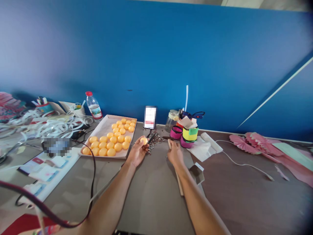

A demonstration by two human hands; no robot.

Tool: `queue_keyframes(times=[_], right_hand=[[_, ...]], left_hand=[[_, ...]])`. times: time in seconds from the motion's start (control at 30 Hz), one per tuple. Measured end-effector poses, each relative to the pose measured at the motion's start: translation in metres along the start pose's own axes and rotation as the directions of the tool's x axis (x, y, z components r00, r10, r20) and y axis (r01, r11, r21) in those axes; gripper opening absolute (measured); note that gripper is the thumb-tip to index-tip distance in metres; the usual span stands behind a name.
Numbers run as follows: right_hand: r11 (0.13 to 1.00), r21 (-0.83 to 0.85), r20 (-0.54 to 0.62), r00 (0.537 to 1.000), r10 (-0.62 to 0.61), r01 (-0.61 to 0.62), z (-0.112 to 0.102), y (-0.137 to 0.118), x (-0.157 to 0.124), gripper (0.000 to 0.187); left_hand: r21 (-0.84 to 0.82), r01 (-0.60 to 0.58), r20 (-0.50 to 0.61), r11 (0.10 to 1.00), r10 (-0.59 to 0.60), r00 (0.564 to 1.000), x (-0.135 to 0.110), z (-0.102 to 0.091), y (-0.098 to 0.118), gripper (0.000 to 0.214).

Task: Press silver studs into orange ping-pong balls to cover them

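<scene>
At the far left, a tangle of white strips (52, 122) lies on the worktop (156, 195). A red-capped bottle (94, 107) stands behind and just beside the white tray (99, 128). The tray contains orange balls (111, 152) in two groups, near end and far end. Right of the tray, the left hand (137, 151) grasps a single ball (144, 141) between thumb and fingers, clear of the tray. Small metallic parts (155, 142) lie in a loose pile between the hands, below an upright lit screen (150, 117). The right hand (175, 153) has curled fingers; a dark slender item (168, 138) adjoins its fingertips, and whether it is gripped cannot be determined. A pale strip (180, 186) extends beneath the right forearm. Beyond stand a glass jar (170, 121) and a yellow-and-magenta container (189, 134). Pink pleated paper (256, 143) lies at the far right.
</scene>
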State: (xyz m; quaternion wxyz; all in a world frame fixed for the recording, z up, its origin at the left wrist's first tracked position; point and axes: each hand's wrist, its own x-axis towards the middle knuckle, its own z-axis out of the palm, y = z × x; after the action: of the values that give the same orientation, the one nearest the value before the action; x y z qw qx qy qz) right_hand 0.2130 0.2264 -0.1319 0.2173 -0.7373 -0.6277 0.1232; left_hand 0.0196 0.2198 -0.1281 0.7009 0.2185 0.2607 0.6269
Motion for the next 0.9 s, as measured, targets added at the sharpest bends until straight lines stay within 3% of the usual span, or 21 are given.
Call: queue_keyframes(times=[0.17, 0.3, 0.43, 0.53, 0.7, 0.9], right_hand=[[0.993, -0.119, 0.025, 1.0, 0.013, -0.01, -0.004, -0.002, -0.003, 0.055], [0.982, -0.181, 0.008, 0.998, -0.055, 0.055, -0.004, 0.001, -0.002, 0.054], [0.984, -0.146, -0.005, 0.994, -0.106, 0.104, -0.002, 0.009, 0.003, 0.052], [0.986, -0.079, -0.013, 0.989, -0.15, 0.149, -0.005, 0.016, 0.007, 0.04], [0.963, 0.029, 0.236, 0.934, -0.267, 0.268, -0.019, 0.02, 0.006, 0.024], [0.942, -0.093, 0.282, 0.916, -0.286, 0.323, -0.026, 0.009, 0.0, 0.018]], left_hand=[[0.009, 0.002, 0.014, 1.0, -0.002, 1.0, 0.003, -0.002, -0.002, 0.044], [0.02, 0.006, 0.04, 1.0, -0.007, 0.999, 0.002, -0.002, -0.004, 0.04], [0.01, 0.026, 0.092, 1.0, -0.026, 0.995, 0.001, 0.002, -0.004, 0.044], [0.011, 0.028, 0.105, 1.0, -0.029, 0.994, 0.0, 0.002, -0.005, 0.049], [0.018, 0.012, 0.101, 1.0, -0.014, 0.995, 0.001, 0.001, -0.008, 0.047], [0.008, 0.033, 0.076, 0.999, -0.034, 0.996, 0.002, 0.0, -0.009, 0.045]])
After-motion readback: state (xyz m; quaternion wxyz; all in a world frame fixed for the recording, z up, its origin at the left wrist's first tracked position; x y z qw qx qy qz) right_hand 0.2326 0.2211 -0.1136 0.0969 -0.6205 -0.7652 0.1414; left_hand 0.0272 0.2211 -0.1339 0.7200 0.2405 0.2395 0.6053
